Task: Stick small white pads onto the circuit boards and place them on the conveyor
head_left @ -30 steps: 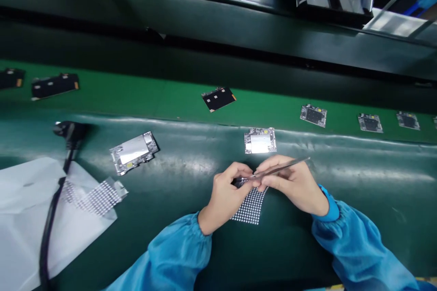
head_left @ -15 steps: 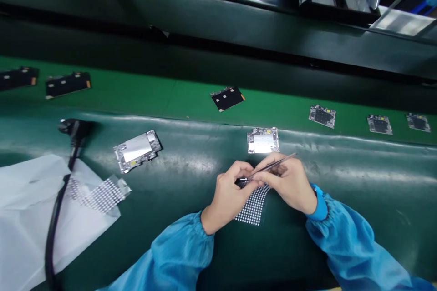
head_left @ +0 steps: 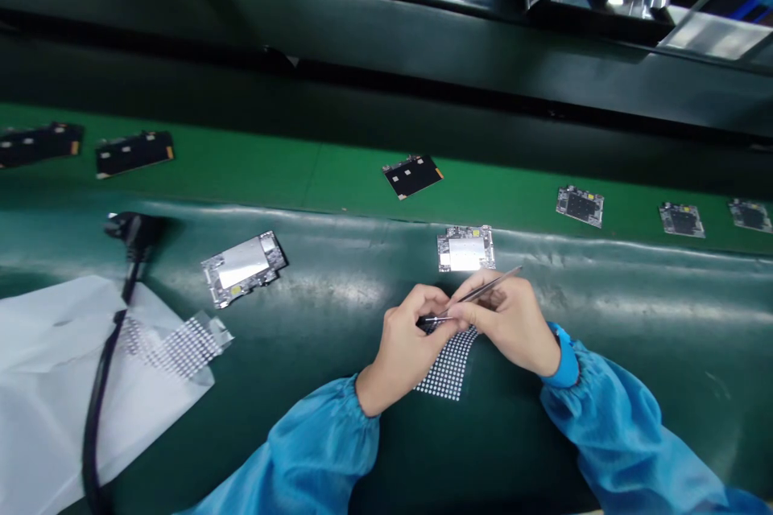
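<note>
My right hand [head_left: 507, 326] is closed round a pair of metal tweezers [head_left: 490, 285], which slant up to the right, and its fingertips meet those of my left hand. Pinched in my left hand [head_left: 407, 346] is a small dark part with a shiny metal bit [head_left: 427, 322]; fingers cover most of it, so its kind is unclear. Below both hands lies a sheet of small round white stickers [head_left: 445, 370], its upper end hidden. Just beyond my fingers a circuit board [head_left: 466, 249] with a silver plate rests on the dark green mat.
Another circuit board [head_left: 245, 265] lies left on the mat. A black plug and cable [head_left: 102, 386] cross a white bag [head_left: 42, 394] beside a second sticker sheet [head_left: 187, 348]. Several boards, including a black-faced one [head_left: 414, 177], sit on the green belt [head_left: 271, 169]. Across, a person handles a black tray [head_left: 597, 16].
The boards on the green belt have shifted a little to the right. My hands stay almost in place, and the tweezers have tilted slightly. Across the line, the person's hands have moved at the tray.
</note>
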`<state>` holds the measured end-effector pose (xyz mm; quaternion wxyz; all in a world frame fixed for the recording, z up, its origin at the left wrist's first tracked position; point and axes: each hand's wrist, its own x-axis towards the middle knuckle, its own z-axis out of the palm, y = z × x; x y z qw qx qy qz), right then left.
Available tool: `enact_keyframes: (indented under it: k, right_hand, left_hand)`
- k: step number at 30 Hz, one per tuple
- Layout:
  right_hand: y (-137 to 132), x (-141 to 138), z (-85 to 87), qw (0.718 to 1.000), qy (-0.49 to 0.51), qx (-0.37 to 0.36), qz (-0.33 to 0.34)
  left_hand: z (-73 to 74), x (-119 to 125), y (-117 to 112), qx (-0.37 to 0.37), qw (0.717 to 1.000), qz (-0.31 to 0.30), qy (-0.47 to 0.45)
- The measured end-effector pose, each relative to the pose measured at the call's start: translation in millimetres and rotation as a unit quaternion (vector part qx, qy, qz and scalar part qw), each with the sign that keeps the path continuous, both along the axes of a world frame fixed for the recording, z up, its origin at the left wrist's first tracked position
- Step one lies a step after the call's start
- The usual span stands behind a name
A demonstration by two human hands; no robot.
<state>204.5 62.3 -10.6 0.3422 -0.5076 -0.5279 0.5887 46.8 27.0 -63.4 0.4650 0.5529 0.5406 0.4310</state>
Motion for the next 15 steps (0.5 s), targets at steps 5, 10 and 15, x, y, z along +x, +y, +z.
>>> enact_keyframes:
  k: [5,10,15]
  right_hand:
    - [1.0,-0.8,-0.2,1.0,0.013,-0.003,-0.007]
    - [2.1,-1.5,-1.1,0.999,0.028,-0.011,-0.011]
    - [3.0,-0.5,0.8,0.999,0.04,-0.021,-0.008]
  left_hand:
    - [0.8,0.3,0.2,0.004,1.0,0.0,-0.001]
    - [1.8,0.5,0.2,-0.001,1.0,0.0,-0.013]
    - [3.9,0.6,1.1,-0.018,1.0,0.001,-0.017]
